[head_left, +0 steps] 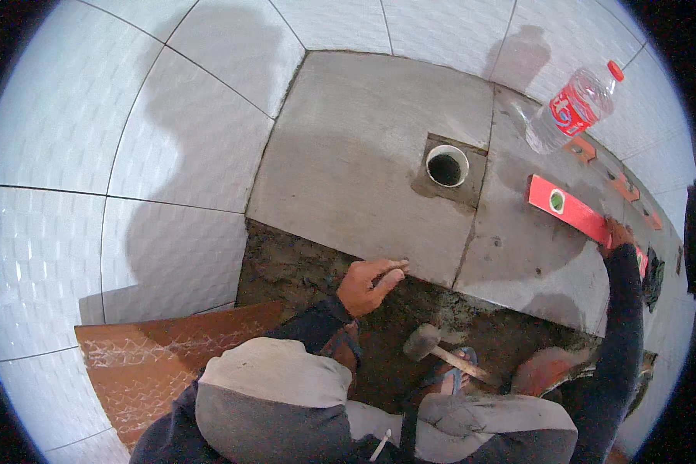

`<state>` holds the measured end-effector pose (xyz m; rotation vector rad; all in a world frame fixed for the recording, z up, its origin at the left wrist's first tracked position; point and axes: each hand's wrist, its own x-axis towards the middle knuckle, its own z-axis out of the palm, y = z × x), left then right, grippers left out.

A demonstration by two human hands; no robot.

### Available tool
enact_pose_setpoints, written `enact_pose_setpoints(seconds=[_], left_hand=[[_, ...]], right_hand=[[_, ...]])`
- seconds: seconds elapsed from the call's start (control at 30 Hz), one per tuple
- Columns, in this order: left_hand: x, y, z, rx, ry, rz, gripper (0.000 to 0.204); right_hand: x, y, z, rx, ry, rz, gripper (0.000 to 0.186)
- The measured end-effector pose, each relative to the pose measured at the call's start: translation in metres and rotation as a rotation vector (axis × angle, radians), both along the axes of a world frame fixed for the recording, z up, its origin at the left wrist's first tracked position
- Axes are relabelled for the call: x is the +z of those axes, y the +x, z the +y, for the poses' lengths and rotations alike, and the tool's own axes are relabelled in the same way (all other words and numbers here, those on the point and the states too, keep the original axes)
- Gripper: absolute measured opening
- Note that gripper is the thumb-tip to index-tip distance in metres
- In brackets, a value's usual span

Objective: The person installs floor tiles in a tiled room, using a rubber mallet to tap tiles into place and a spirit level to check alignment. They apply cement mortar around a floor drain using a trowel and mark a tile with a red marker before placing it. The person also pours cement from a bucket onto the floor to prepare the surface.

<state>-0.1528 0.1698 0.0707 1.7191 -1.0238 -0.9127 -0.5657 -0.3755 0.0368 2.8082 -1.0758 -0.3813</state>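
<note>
In my right hand (617, 234) is a red spirit level (584, 219), gripped near its right part and held over the grey floor tiles on the right. The fingers of my left hand (370, 286) are stretched out at the front edge of the large grey floor tile (348, 170), and I see nothing in them. Below the tile edge lies rough dark mortar (286, 267). A mallet (423, 342) with a dark head and wooden handle rests on it, beside my sandalled foot (450, 379).
A round white drain pipe (447, 166) opens through a square cutout in the tile. A plastic bottle with a red cap (568, 108) stands near the back wall, by several orange pieces (584, 148). Brown tile (170, 348) leans at the left against white wall tiles (185, 139).
</note>
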Motion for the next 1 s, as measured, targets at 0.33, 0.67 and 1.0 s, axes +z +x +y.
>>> enact_pose_setpoints(seconds=[0.33,0.67,1.0], left_hand=[[0.074,0.002,-0.102,-0.286,-0.358,-0.063,0.047],[0.123,0.034,-0.056,-0.136,-0.234,0.651,0.043],[0.07,0.138,0.005,0.569,0.459,-0.529,0.053]], right_hand=[[0.261,0.176,0.21,0.004,0.657,-1.007,0.089],[0.192,0.335,0.273,0.211,1.756,-1.215,0.062],[0.078,0.279,0.316,-0.082,1.741,-0.685,0.067]])
